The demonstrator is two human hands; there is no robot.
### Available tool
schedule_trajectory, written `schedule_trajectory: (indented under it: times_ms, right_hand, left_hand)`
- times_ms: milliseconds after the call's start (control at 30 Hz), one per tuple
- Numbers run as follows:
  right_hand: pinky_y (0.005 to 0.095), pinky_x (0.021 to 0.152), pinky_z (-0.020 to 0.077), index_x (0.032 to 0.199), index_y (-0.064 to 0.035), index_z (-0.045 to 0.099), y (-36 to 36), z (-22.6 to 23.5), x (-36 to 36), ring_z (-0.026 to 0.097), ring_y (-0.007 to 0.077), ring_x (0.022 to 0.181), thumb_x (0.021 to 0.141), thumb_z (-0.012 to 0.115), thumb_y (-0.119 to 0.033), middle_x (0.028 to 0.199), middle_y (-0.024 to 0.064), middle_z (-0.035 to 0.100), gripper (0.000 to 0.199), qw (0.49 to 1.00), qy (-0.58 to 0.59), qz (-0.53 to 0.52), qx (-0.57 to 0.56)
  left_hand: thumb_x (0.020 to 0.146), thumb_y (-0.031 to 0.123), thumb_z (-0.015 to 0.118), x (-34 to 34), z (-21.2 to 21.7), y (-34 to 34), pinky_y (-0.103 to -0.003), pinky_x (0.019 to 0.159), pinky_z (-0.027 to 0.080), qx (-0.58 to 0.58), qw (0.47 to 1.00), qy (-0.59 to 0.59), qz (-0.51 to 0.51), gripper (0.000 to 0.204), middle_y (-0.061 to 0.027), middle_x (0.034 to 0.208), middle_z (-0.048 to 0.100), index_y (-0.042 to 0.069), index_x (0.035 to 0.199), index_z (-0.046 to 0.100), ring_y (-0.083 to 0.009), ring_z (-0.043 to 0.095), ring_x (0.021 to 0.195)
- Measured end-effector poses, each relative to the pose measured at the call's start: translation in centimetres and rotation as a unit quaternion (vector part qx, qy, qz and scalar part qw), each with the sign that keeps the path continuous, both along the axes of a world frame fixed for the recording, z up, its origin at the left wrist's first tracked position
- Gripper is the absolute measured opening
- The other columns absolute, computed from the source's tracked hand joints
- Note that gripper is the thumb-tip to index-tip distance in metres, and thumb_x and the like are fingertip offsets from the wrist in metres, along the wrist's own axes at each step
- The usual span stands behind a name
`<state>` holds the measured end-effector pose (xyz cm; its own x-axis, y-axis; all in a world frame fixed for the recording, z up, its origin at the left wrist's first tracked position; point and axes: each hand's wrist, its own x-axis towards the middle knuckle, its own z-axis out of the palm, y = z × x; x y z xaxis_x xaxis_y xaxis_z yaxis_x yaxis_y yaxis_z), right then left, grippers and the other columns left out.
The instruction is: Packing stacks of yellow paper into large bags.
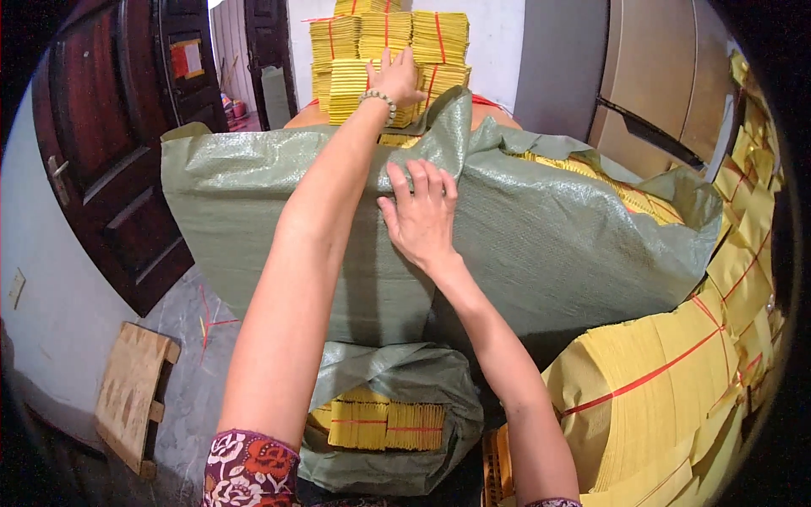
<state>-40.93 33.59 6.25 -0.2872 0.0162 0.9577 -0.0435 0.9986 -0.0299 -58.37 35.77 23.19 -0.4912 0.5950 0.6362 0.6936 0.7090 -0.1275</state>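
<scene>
My left hand (395,80), with a beaded bracelet at the wrist, reaches far forward. Its spread fingers lie against a tied bundle of yellow paper (348,91) in a stack of such bundles. Closer to me, my right hand (422,211) rests on a large grey-green woven sack (262,211), fingers apart and slightly bent. Yellow paper (600,173) shows through the sack's opening on the right side. Below the arms, a second woven sack (397,372) stands open, with red-tied yellow paper bundles (384,425) inside.
At the right lies a big yellow paper bundle (642,389) bound with red string, beside a tall pile of more. A wooden pallet-like board (131,393) is on the floor at left. A dark wooden door (110,160) stands behind it.
</scene>
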Motion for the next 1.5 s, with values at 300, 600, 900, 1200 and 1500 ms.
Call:
schedule_trajectory:
  times_ms: [300, 600, 900, 1200, 1500]
  right_hand:
    - [0.0441, 0.102, 0.0229, 0.121, -0.0118, 0.046, 0.3, 0.5, -0.1, 0.039, 0.0276, 0.117, 0.080, 0.060, -0.030, 0.118, 0.0114, 0.045, 0.047, 1.000, 0.012, 0.005, 0.001]
    - [0.0429, 0.102, 0.0222, 0.120, -0.0118, 0.047, 0.1, 0.3, 0.1, 0.039, 0.0263, 0.117, 0.080, 0.059, -0.030, 0.116, 0.0104, 0.045, 0.045, 1.000, 0.026, 0.008, -0.009]
    - [0.0431, 0.104, 0.0207, 0.119, -0.0129, 0.047, 0.2, 0.1, -0.6, 0.038, 0.0256, 0.118, 0.081, 0.057, -0.033, 0.117, 0.0096, 0.046, 0.044, 0.999, 0.034, 0.006, -0.006]
    - [0.0450, 0.103, 0.0212, 0.120, -0.0074, 0.046, -0.8, 1.7, 0.7, 0.041, 0.0285, 0.115, 0.082, 0.054, -0.030, 0.113, 0.0132, 0.048, 0.045, 0.994, 0.036, 0.070, -0.071]
    - [0.0348, 0.100, 0.0299, 0.129, -0.0032, 0.040, -4.3, 7.8, -0.7, 0.046, 0.0279, 0.114, 0.092, 0.040, -0.045, 0.121, 0.0119, 0.049, 0.055, 0.888, -0.123, 0.241, -0.373]
  left_hand:
    - [0.074, 0.045, 0.066, 4.5, -1.8, -5.2, -0.044, 0.087, 0.036, -0.065, 0.972, 0.225, -0.022, 0.062, -0.0113, 0.110, 0.054, 0.005, 0.118, 0.049, -0.0273, 0.051, 0.104]
    - [0.071, 0.051, 0.064, 7.8, -0.4, -10.9, -0.045, 0.092, 0.033, 0.071, 0.905, 0.398, -0.130, 0.068, -0.0179, 0.115, 0.053, 0.010, 0.124, 0.051, -0.0337, 0.054, 0.103]
    - [0.063, 0.053, 0.063, 5.8, -0.4, -10.3, -0.041, 0.086, 0.037, 0.052, 0.994, 0.093, -0.010, 0.061, -0.0120, 0.102, 0.064, 0.012, 0.109, 0.064, -0.0305, 0.054, 0.100]
    - [0.069, 0.039, 0.071, 13.5, -7.9, -15.9, -0.047, 0.096, 0.030, 0.202, 0.947, 0.218, -0.122, 0.069, -0.0161, 0.125, 0.042, 0.006, 0.125, 0.045, -0.0343, 0.036, 0.115]
    - [0.070, 0.067, 0.063, 10.7, -9.1, -25.3, -0.053, 0.097, 0.028, 0.607, 0.692, -0.360, -0.153, 0.119, -0.0127, 0.145, 0.021, 0.002, 0.142, -0.005, -0.0287, 0.024, 0.130]
